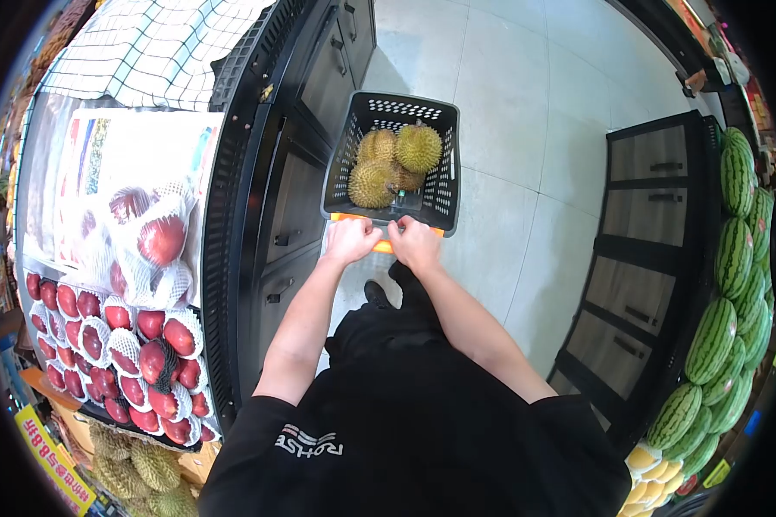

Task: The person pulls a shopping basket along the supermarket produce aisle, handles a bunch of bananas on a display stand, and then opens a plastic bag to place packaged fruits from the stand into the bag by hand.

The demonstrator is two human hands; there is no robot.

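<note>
A black perforated basket (391,98) is in front of my body, and an orange handle (383,246) runs along its near side. My left hand (351,239) is closed around the left part of that handle. To its right, my right hand (415,244) grips the same handle, the two hands close together. Several spiky durians lie inside the basket; one greenish durian (419,149) sits at the far right, and a yellower durian (372,184) is nearest my left hand. A small dark object beside the durians is too small to name.
On the left, a stand holds red apples (105,349) in white foam nets, with more durians (138,465) below. Dark cabinets (297,198) line that side. Watermelons (713,340) top the drawers (638,233) on the right. Pale tiled floor (509,129) lies between. Another person's hand (695,83) shows far right.
</note>
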